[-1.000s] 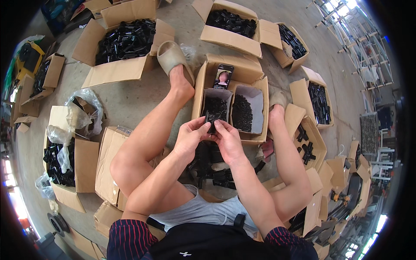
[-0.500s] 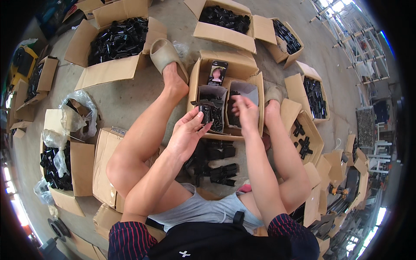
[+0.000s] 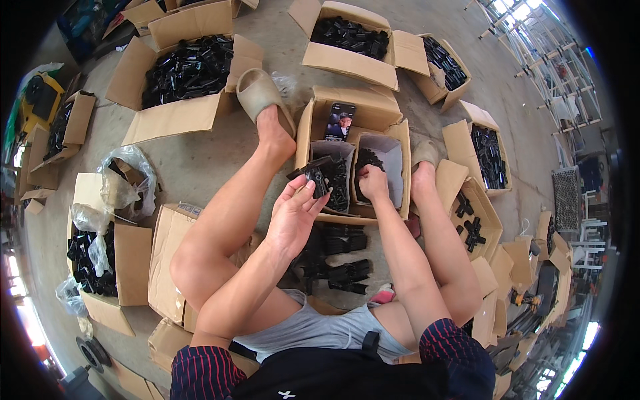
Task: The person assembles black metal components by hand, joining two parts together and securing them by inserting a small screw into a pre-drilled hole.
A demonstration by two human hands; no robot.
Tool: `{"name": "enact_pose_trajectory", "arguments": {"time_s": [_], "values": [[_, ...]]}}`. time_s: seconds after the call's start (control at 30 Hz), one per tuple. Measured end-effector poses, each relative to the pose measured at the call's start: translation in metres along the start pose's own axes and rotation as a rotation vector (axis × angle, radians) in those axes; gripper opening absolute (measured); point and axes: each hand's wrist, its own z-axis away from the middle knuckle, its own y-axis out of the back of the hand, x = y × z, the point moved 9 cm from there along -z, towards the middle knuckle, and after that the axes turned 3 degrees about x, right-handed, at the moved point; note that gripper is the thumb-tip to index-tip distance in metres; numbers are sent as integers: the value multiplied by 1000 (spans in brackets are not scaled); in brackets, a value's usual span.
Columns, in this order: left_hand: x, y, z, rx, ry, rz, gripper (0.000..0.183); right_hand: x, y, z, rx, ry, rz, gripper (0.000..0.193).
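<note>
My left hand (image 3: 295, 208) grips a black plastic connector (image 3: 317, 175) between thumb and fingers, above the near left part of an open cardboard box (image 3: 305, 137). Inside the box stand two smaller grey-lined containers. Small dark pieces, too small to name, fill the left container (image 3: 340, 175). My right hand (image 3: 373, 183) is down in the right container (image 3: 390, 160), fingers drawn together at a pile of small dark pieces (image 3: 368, 159). Whatever is pinched there is hidden. More black connectors (image 3: 347, 270) lie on the floor between my legs.
A phone (image 3: 341, 121) leans on the box's far wall. Cardboard boxes of black parts surround me: far left (image 3: 183, 73), far middle (image 3: 350, 39), right (image 3: 489, 157) and left (image 3: 93, 260). An open box with cross-shaped connectors (image 3: 473, 233) sits beside my right leg.
My right hand has come down onto the small pieces in the right container, its fingers drawing together. My left hand still holds the connector, now tilted differently. The phone's picture has changed.
</note>
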Motion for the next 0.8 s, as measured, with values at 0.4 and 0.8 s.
{"name": "enact_pose_trajectory", "arguments": {"time_s": [0.4,0.8], "values": [[-10,7,3,49,-10,-11,22,-118,86,124,-40,51,-1107,18],[-17,10,7,79,-59,-49,31,-166,71,154,292,80,-1107,18]]}}
